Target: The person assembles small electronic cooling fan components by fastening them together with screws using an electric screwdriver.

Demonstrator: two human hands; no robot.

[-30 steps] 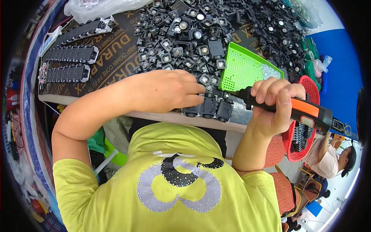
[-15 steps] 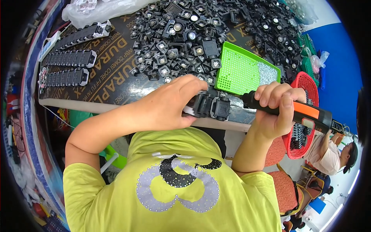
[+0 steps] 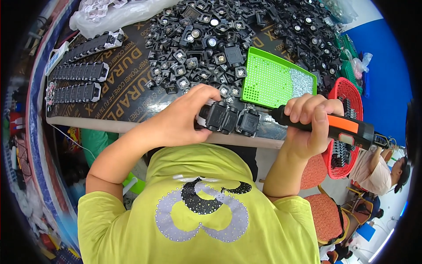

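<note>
My left hand is closed around the left end of a short row of black plastic clamp-like parts at the table's front edge. The row has square faces turned up, and pale pieces show beside my fingers. My right hand is wrapped round an electric screwdriver, black with an orange panel. It lies nearly level, its nose pointing left at the right end of the row. Whether the bit touches a part I cannot tell. Beyond the row stands a green perforated tray with small silvery screws at its right end.
A large heap of loose black parts covers the table's back. Finished-looking rows of black parts lie at the left, near a plastic bag. At the right, a red basket holds more black parts. Another person sits farther right.
My left hand has shifted slightly left and turned the row, so more square faces show. The screwdriver has moved a little left with my right hand.
</note>
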